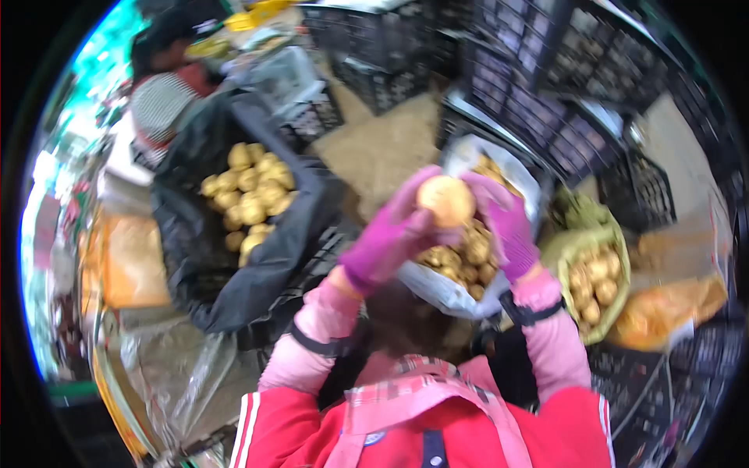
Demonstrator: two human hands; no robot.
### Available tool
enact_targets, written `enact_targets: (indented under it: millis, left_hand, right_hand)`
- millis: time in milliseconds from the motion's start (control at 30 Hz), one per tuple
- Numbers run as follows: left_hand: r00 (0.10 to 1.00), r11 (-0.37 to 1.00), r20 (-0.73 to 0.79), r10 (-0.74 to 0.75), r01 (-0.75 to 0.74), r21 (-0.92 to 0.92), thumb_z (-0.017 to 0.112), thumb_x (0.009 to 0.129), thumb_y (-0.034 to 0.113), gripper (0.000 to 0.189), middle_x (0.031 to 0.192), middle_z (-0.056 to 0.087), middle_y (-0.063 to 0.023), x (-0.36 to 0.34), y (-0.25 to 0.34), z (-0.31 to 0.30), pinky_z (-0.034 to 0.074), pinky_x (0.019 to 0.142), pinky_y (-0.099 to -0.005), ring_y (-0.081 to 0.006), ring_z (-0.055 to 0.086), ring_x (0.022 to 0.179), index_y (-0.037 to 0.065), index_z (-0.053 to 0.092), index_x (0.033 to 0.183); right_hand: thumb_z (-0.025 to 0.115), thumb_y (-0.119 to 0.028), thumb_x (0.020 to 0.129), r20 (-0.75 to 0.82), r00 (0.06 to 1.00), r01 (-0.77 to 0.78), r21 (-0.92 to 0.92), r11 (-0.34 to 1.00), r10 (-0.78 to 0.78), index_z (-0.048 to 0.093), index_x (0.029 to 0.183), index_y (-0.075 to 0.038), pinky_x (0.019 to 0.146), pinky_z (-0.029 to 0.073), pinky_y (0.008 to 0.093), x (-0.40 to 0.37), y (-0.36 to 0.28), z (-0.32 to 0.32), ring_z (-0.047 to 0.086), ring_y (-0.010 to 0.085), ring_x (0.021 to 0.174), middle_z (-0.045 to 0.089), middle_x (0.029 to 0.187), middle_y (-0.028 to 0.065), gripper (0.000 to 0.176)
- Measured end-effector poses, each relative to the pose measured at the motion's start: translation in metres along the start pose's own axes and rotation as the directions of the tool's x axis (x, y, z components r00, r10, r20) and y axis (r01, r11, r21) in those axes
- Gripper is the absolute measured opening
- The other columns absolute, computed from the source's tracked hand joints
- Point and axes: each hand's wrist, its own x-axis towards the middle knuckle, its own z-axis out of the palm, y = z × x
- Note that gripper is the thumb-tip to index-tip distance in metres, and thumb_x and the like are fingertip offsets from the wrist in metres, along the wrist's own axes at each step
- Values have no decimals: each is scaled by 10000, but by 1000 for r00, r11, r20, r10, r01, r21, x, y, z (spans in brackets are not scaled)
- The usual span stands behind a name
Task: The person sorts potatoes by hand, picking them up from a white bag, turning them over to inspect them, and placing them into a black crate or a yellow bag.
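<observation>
A round, pale yellow potato [446, 201] is held up in front of me between both hands. My left hand [394, 230], in a pink-purple glove, grips its left side. My right hand [505, 222], gloved the same way, closes on its right side. Just below them, a container with a whitish plastic liner [460, 306] holds many potatoes [474, 253], some hidden behind my hands. To the left, a crate lined with black plastic [300, 175] contains more yellow potatoes [251, 191]. A yellow-green sack [555, 253] of potatoes [597, 277] stands open at the right.
Stacked black crates [530, 93] rise at the back right, with more crates [382, 58] at the back centre. Cardboard [386, 144] lies on the floor between the containers. Another person in a striped hat [162, 105] is at the left. Orange plastic [663, 312] lies at the right.
</observation>
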Motion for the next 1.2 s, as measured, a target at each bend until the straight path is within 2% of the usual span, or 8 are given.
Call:
enact_targets:
  millis: [300,400,600,667,767,867,967,1200]
  left_hand:
    - [914,939,-255,317,-339,-48,573,1009,235,597,1390,492,-137,-47,51,-10,536,958,-387,-252,598,1168,126,289,1522]
    - [560,-116,100,822,-6,993,556,1019,227,569,1286,544,-154,-106,97,-2,542,924,-354,-240,610,1105,31,300,1488]
    - [-59,55,-64,996,-144,988,594,985,78,503,1256,549,-163,-242,143,-13,515,879,-287,-213,611,1090,-43,367,1418]
    - [-89,-30,72,993,405,914,576,975,23,544,1289,524,-168,-288,155,-17,506,912,-282,-207,612,1096,-33,308,1445]
    - [-302,-21,-227,926,-640,768,627,974,248,561,1330,515,-187,-335,154,-40,507,1016,-357,-265,590,1182,5,379,1413]
    - [-406,-17,-488,773,-782,623,598,976,360,600,1396,488,-197,-358,162,-36,511,1037,-386,-304,560,1227,9,387,1415]
    - [-403,-145,-661,634,-901,410,578,984,363,585,1427,487,-197,-362,168,-19,495,1048,-396,-323,532,1266,-18,419,1398]
    - [216,431,-575,789,-861,270,494,1027,259,454,1415,514,-167,-242,134,4,481,1049,-430,-305,568,1230,12,454,1406]
  right_hand:
    - [572,-227,1009,21,974,-224,175,959,224,595,1276,12,826,532,270,10,59,-6,680,163,910,705,1058,93,360]
    - [574,-224,1004,12,966,-256,90,962,256,595,1273,15,799,533,266,9,69,-9,684,170,889,707,1039,103,361]
    - [573,-214,997,40,964,-262,17,965,262,614,1244,15,756,526,257,14,95,-12,677,161,845,707,1013,108,339]
    - [574,-212,996,40,963,-267,17,964,266,617,1238,17,748,525,253,13,101,-12,674,155,838,707,1006,106,336]
    - [576,-209,993,47,965,-261,15,965,260,620,1231,20,741,524,247,9,114,-14,668,147,828,707,1001,105,333]
    - [573,-196,989,49,956,-290,17,957,289,616,1240,24,736,529,249,3,116,-17,659,142,814,704,1006,108,336]
    - [570,-190,987,37,953,-302,-10,953,302,613,1247,24,747,535,257,-2,114,-22,658,148,815,700,1013,113,339]
    - [582,-230,973,102,960,-253,-85,964,261,613,1261,-11,691,508,236,-4,126,-30,658,129,792,706,1004,80,363]
